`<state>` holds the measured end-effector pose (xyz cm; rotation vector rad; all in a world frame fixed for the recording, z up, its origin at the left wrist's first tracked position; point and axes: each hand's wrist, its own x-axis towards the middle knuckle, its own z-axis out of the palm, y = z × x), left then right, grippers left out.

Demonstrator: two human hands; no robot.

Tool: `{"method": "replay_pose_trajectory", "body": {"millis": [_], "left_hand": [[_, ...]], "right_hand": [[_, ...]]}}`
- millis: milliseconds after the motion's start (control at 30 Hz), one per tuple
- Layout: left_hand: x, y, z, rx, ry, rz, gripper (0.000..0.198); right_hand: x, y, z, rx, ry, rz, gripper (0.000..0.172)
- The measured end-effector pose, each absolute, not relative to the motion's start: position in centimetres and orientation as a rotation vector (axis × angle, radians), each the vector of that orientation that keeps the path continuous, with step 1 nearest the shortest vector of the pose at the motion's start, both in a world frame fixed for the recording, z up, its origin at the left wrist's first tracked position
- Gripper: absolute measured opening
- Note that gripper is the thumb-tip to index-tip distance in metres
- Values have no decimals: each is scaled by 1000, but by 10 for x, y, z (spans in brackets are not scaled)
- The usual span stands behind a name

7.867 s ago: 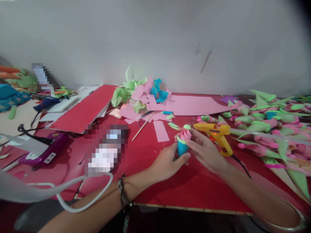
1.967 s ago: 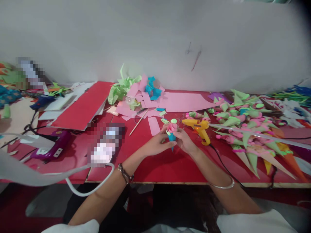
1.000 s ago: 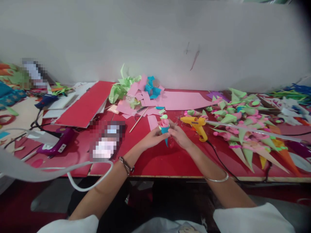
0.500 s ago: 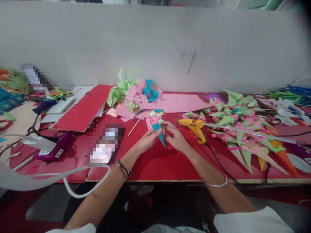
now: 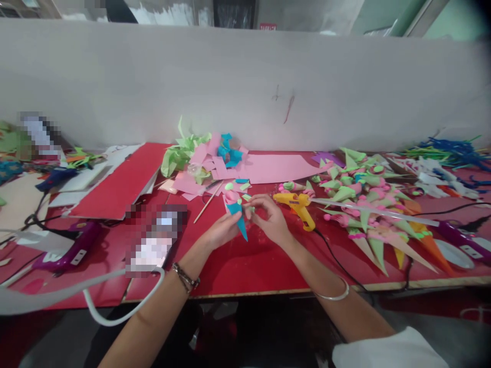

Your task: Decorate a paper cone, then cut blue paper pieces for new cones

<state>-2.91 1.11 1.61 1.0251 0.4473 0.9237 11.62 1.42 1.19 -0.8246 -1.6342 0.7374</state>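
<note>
My left hand (image 5: 222, 230) is closed around a small blue paper cone (image 5: 241, 223), its tip pointing down toward me. Pink, rolled-looking material (image 5: 231, 198) fills the cone's top. Close beside the cone's right side, my right hand (image 5: 270, 220) has its thumb and fingers pinched together. A tiny greenish bit shows at those fingertips, too small to make out clearly. To the right of this hand, a yellow glue gun (image 5: 297, 204) lies on the red table (image 5: 264, 271), with a clear glue stick (image 5: 368, 209) extending from its back.
Many finished-looking paper cones (image 5: 364, 199) are heaped at right. Pink sheets (image 5: 282, 168) and green scraps (image 5: 180, 153) lie at the back, before a grey partition (image 5: 153, 87). A wooden stick (image 5: 208, 202), a phone (image 5: 157, 240), and a red board (image 5: 118, 179) are at left.
The camera view has tilted up and shifted right, so the table items appear lower and further left. My right hand's fingers have drawn into a pinch beside the cone.
</note>
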Motion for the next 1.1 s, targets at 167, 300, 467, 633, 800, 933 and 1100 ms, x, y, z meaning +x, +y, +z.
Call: {"method": "replay_pose_trajectory", "body": {"millis": [167,300,467,633,800,933,1100], "left_hand": [[-29,17,15,902,577,1027,22],[-27,19,11,769,797,1091,17],[-25,17,10,797,823,1067,25],[-25,18,7,838,847,1125,35],[-24,19,2,876,905,1144,35],[-22,18,0,916,919,1134,36],[-26,19,-3,1003,929,1109,36]], "right_hand": [[118,16,12,-960,-1502,617,7],[118,15,11,-981,-1477,711,13],[115,13,10,-940,-1550,821,11],[114,11,11,-923,-1610,803,9],[113,11,11,-906,-1640,750,7],[111,11,10,-879,-1681,722,6],[111,11,11,-881,-1706,656,4]]}}
